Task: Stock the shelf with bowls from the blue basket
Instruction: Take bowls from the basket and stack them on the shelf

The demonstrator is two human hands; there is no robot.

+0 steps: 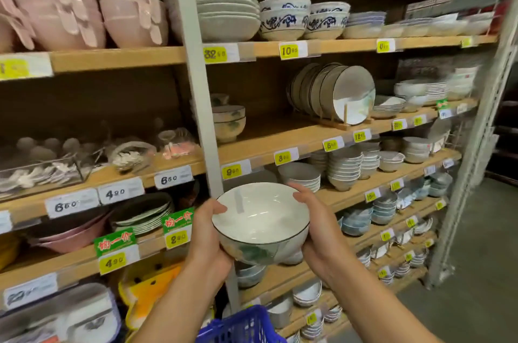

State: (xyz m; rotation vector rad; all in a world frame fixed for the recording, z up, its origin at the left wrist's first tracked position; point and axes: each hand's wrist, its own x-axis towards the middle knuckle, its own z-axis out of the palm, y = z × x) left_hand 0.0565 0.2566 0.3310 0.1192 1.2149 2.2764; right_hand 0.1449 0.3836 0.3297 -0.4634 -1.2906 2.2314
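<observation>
- The left hand (208,233) cups the bowl's near-left wall, thumb hooked over the dark rim, fingers curled beneath
- A blue basket (244,326) sits low in the frame, directly below the hands; its contents are out of view
- The bowl (260,219), white inside with a green motif on its outer wall, is held in the air before the shelving, above the basket and clear of every board; being glazed ceramic, it is likely stiff, fairly heavy, slick and prone to chipping, so a two-sided hold under the rim suits it
- The right hand (316,227) clasps the opposite wall, thumb on the rim
- The wooden shelf (280,129) shows bare board between a stack of similar bowls (228,121) and a rack of plates (336,93)
- A grey concrete floor (476,230) runs along the store aisle at right
</observation>
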